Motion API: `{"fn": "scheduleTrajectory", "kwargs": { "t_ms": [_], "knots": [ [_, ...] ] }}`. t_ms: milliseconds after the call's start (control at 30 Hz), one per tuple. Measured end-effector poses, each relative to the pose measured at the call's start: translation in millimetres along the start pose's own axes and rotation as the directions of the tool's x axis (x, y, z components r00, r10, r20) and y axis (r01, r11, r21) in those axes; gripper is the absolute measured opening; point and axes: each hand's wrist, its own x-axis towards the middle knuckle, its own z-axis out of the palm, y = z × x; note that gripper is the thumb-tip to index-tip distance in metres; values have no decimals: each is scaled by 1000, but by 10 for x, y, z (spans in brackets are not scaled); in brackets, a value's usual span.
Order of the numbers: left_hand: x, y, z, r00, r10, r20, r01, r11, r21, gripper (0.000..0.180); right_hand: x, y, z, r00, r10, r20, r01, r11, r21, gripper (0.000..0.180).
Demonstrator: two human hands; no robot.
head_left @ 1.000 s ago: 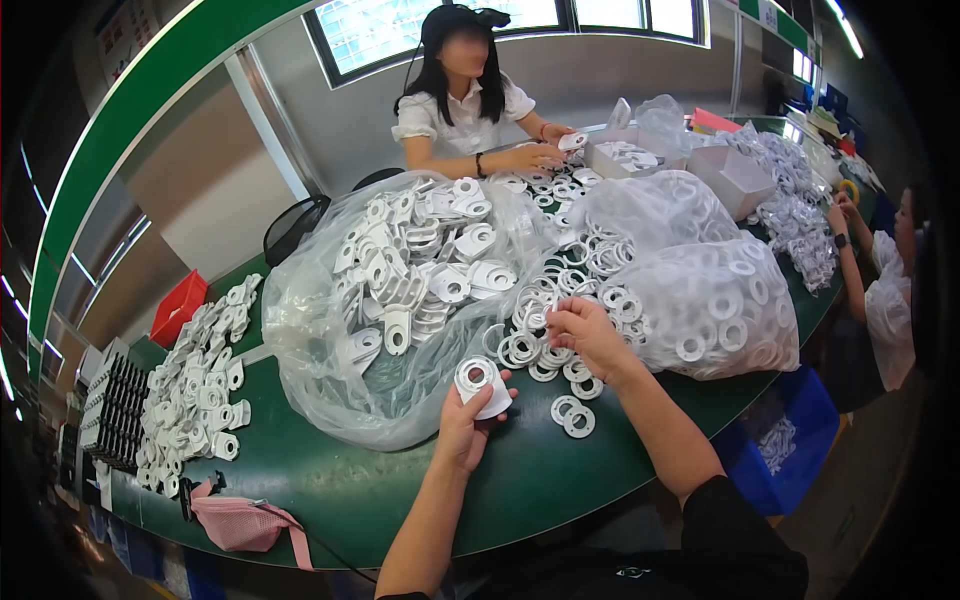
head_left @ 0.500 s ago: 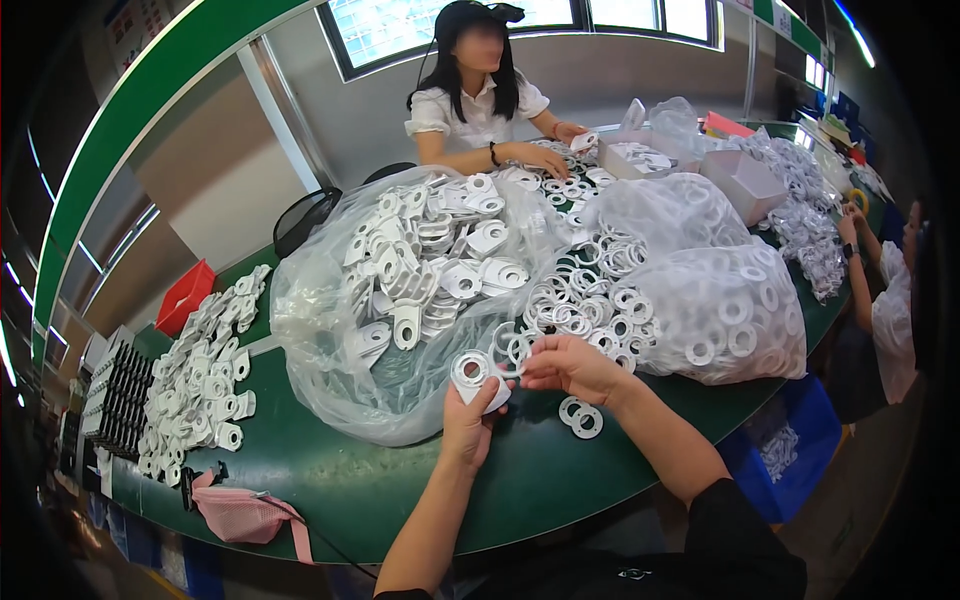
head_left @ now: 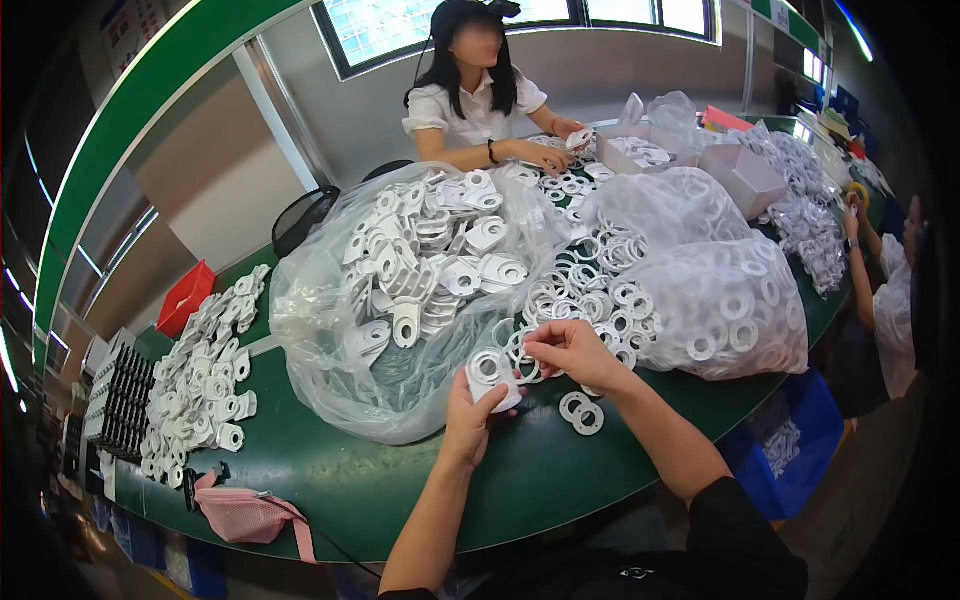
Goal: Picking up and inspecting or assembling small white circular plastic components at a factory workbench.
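A white plastic plate [head_left: 497, 393] with a round ringed opening lies in my left hand [head_left: 468, 420], its thumb pressed on the near part and the fingers behind. Just right of it, my right hand [head_left: 572, 354] is closed in a pinch on a white ring [head_left: 521, 347]. Other loose rings behind the fingertips partly blend with it. Beyond both hands spreads a heap of white rings [head_left: 590, 290]. Two or so flat rings [head_left: 582, 412] rest on the green table below my right wrist.
An opened clear bag [head_left: 330, 390] full of white plates [head_left: 430, 250] stands left of centre. Filled bags of rings [head_left: 725, 305] are at right. Finished-looking parts [head_left: 205, 385], a red bin [head_left: 186, 297] and a pink pouch [head_left: 245, 513] sit left. A co-worker [head_left: 475, 110] handles parts opposite.
My left hand has shifted slightly right with the plate, now tilted differently. My right hand has risen a little, its fingers drawn closer together around the ring.
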Motion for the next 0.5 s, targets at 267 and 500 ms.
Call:
{"fn": "scheduleTrajectory", "kwargs": {
  "t_ms": [267,500],
  "knots": [
    [-5,-74,15,979,-87,183,88,996,8,60,28,121,79,991,-130,-17,129,990,-55,16],
    [-15,-64,19,977,-98,191,99,995,4,56,5,120,104,977,-205,-49,190,956,-225,15]
  ]
}}
